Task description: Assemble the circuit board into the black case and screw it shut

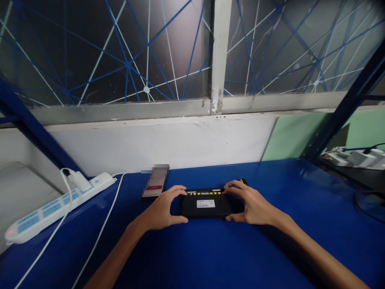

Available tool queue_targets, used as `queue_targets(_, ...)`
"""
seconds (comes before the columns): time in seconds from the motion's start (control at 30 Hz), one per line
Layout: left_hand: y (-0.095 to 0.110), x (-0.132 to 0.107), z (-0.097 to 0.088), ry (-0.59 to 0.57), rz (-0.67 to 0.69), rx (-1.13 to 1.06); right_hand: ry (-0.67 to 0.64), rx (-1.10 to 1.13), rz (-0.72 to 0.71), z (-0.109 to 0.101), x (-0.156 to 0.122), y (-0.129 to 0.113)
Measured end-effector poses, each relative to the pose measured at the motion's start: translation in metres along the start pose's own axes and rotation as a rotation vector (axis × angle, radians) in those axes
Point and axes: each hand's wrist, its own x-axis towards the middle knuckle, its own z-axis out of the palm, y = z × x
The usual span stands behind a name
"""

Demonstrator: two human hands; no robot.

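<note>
A flat black case (192,208) with a white printed label lies in front of me, just above or on the blue tabletop; I cannot tell which. Yellow pieces show in a row along its far side, but what they are is too small to make out. My left hand (164,208) grips the left end, thumb at the near edge and fingers at the far edge. At the right end, my right hand (251,204) holds the case the same way. Behind my right fingers a small black and yellow object (244,182) is partly hidden.
A phone (155,182) with its screen lit lies behind my left hand. On the left, a white power strip (54,210) holds a plugged-in charger (78,180), and white cables run toward me. Blue posts (339,96) flank the blue table (192,257); a wall and windows stand behind.
</note>
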Motion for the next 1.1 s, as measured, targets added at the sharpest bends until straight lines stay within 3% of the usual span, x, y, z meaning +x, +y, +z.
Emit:
queue_targets(0.4, -0.003, 0.002, 0.001, -0.007, -0.019, -0.014, -0.004, 0.004, 0.002, -0.002, 0.001, 0.004)
queue_targets(1.1, 0.001, 0.002, -0.001, -0.057, -0.011, -0.026, -0.145, 0.056, -0.017, -0.016, 0.011, 0.006)
